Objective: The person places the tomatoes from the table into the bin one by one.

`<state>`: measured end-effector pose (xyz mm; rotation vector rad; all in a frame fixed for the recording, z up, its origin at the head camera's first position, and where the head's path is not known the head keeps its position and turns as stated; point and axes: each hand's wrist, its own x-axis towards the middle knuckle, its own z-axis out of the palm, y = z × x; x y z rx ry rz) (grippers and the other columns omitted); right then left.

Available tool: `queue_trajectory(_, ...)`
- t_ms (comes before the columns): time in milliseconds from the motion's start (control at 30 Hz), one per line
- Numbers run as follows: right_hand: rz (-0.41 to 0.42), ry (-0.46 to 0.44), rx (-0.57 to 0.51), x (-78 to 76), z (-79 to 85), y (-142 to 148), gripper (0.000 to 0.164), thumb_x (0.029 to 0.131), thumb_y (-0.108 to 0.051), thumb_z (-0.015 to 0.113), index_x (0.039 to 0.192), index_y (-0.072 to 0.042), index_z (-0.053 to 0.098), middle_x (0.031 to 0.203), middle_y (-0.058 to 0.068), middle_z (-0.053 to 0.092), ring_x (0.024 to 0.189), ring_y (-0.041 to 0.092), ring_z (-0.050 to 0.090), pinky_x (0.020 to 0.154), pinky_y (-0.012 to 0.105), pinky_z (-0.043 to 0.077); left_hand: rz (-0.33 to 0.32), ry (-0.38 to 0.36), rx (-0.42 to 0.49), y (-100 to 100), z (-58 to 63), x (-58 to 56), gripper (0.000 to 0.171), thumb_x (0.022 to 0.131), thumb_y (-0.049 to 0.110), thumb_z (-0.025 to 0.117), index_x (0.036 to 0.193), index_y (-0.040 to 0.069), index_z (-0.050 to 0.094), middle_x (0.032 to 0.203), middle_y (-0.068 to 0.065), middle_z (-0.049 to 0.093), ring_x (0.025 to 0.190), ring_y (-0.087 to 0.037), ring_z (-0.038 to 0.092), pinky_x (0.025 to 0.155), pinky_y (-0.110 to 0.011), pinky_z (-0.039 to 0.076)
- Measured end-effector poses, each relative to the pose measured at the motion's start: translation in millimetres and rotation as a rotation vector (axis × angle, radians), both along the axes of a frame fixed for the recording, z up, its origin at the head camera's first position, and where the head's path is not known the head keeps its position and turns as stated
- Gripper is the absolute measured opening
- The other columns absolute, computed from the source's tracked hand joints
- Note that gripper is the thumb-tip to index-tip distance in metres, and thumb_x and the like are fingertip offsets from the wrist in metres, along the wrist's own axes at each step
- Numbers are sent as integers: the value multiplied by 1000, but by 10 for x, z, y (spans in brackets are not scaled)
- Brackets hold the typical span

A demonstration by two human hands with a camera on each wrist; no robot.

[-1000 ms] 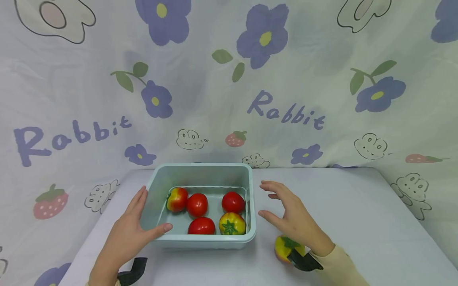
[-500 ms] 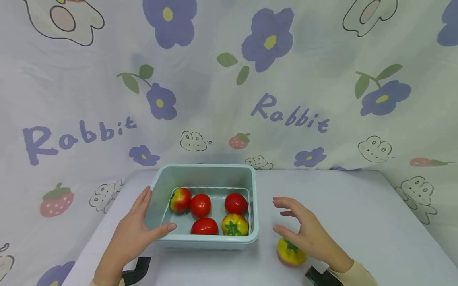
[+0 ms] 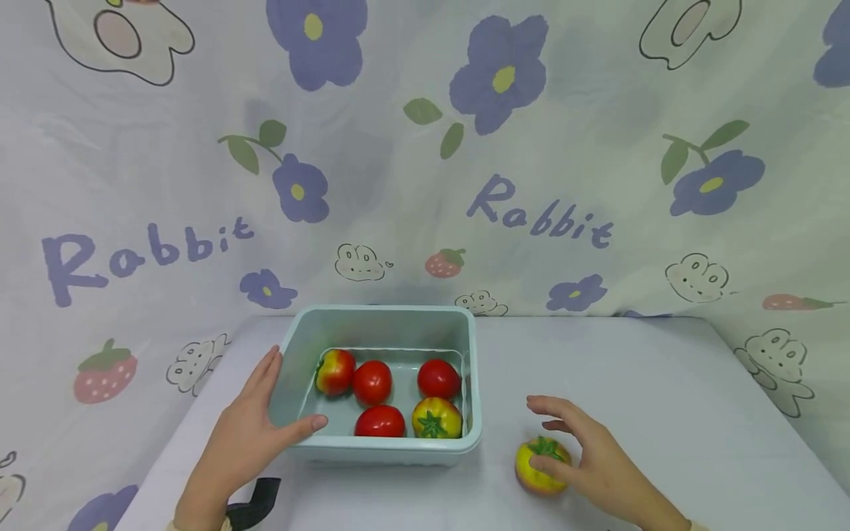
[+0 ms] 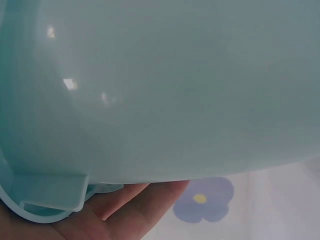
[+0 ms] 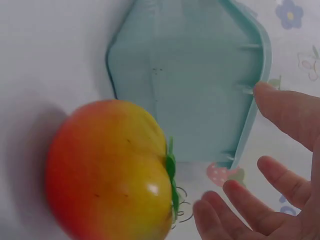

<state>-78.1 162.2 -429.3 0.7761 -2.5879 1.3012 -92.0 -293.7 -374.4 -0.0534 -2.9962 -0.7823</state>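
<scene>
A pale blue-green plastic bin (image 3: pixel 385 451) holds several tomatoes: plain red ones (image 3: pixel 372 383) and yellow-red ones with green tops (image 3: pixel 436 418). My left hand (image 3: pixel 242 435) rests against its front left corner, thumb across the front rim and fingers straight along the left side. In the left wrist view, those fingers (image 4: pixel 145 210) pass beneath the bin's wall. Right of the bin, a yellow-red tomato (image 3: pixel 539 478) sits on the table. My right hand (image 3: pixel 600 468) is beside and over it, fingers spread and thumb overlapping it. The right wrist view shows a gap between fingers and tomato (image 5: pixel 110 170).
The table is under a white cloth (image 3: pixel 631 383). A patterned curtain (image 3: pixel 398 169) with flowers and rabbits hangs behind it and at both sides. A black strap (image 3: pixel 255 504) is at my left wrist.
My right hand has moved away from the bin's right side, down and to the right, to the loose tomato. My left hand has kept its place on the bin.
</scene>
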Motion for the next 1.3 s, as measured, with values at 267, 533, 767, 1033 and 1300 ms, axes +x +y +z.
queue_trajectory(267, -54, -53, 63, 159, -106, 89, 68, 79, -35, 87, 138, -33, 52, 141, -13, 55, 125, 5, 53, 100, 22, 48, -2, 5, -9, 4, 4, 2, 119, 79, 64, 74, 160, 1, 14, 165, -21, 15, 140, -52, 31, 98, -76, 34)
queue_trajectory(533, -41, -13, 46, 195, -232, 147, 74, 75, -27, 90, 138, -28, 53, 139, -9, 57, 121, 4, 55, 98, 16, 46, 2, 10, 0, 7, 0, 8, 118, 80, 63, 74, 161, 3, 14, 165, -21, 15, 141, -52, 31, 98, -76, 34)
queue_trajectory(767, -8, -97, 69, 217, -324, 193, 73, 79, -33, 87, 142, -21, 51, 142, 5, 56, 120, 3, 54, 99, 15, 45, -5, 16, -4, -3, -6, 3, 118, 80, 63, 74, 161, 2, 13, 165, -21, 15, 141, -52, 30, 97, -76, 34)
queue_trajectory(1033, -33, -303, 166, 191, -337, 218, 72, 80, -44, 83, 142, -28, 51, 150, -2, 49, 132, 15, 50, 106, 24, 43, -7, 4, -1, -7, -5, -2, 118, 80, 63, 74, 161, 2, 13, 166, -21, 14, 141, -52, 30, 98, -77, 33)
queue_trajectory(1300, -14, -238, 163, 178, -360, 221, 66, 83, -42, 81, 140, -26, 53, 145, -3, 54, 127, 9, 53, 103, 20, 45, 3, -1, -6, -3, -2, 1, 118, 80, 64, 73, 161, 3, 12, 166, -21, 14, 140, -53, 31, 97, -77, 34)
